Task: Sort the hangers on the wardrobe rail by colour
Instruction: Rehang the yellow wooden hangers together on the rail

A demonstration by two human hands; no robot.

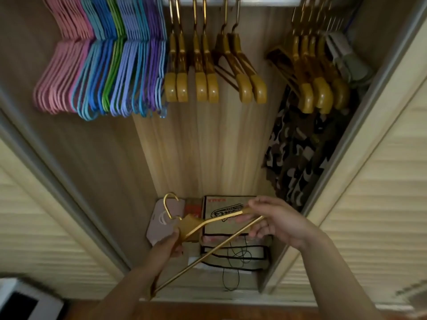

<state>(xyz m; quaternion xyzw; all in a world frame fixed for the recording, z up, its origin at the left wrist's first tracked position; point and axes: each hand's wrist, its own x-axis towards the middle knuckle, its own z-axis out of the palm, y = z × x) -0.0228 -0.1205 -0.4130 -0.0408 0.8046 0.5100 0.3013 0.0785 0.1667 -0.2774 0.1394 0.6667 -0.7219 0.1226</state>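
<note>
A gold hanger (209,221) lies almost flat between my hands, low in front of the open wardrobe, its hook pointing up and left. My left hand (169,244) grips it just below the neck. My right hand (269,219) pinches its far shoulder end and bar. On the rail (265,0) above hang several pink hangers (59,72) at the far left, then blue, green and purple hangers (122,72). Several gold hangers (208,72) fill the middle, and more gold hangers (316,75) bunch at the right.
A grey hanger (346,58) sits at the rail's far right above a camouflage garment (298,153). Boxes and a printed bag (227,214) with a black cord lie on the wardrobe floor. Louvred sliding doors (369,204) flank the opening on both sides.
</note>
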